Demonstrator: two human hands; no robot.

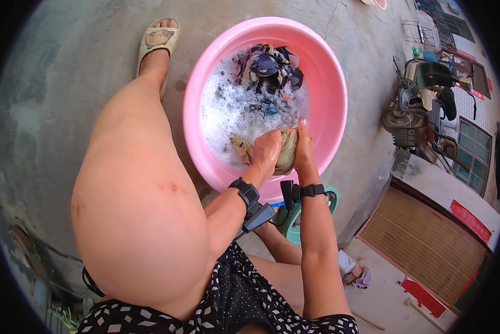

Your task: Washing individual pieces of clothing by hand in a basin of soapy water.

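Note:
Bunched olive-beige cloth [288, 153] is gripped between my two hands over the near part of a pink plastic basin [331, 83]. My left hand [267, 149] closes on its left side, and my right hand [304, 146] holds the right side. A loose end of the cloth hangs into the suds to the left. White soapy foam [229, 112] covers much of the water. Dark patterned fabric [270, 67] lies heaped at the basin's far side, partly above the foam. Small bits of blue and orange cloth show through the suds between.
A green tub [293, 234] stands close behind the basin's near rim, partly hidden by my right arm. My slippered foot [160, 39] rests on the concrete floor [82, 54] to the left. An electric scooter [425, 100] is parked at right, near a doorway with a bamboo curtain [425, 242].

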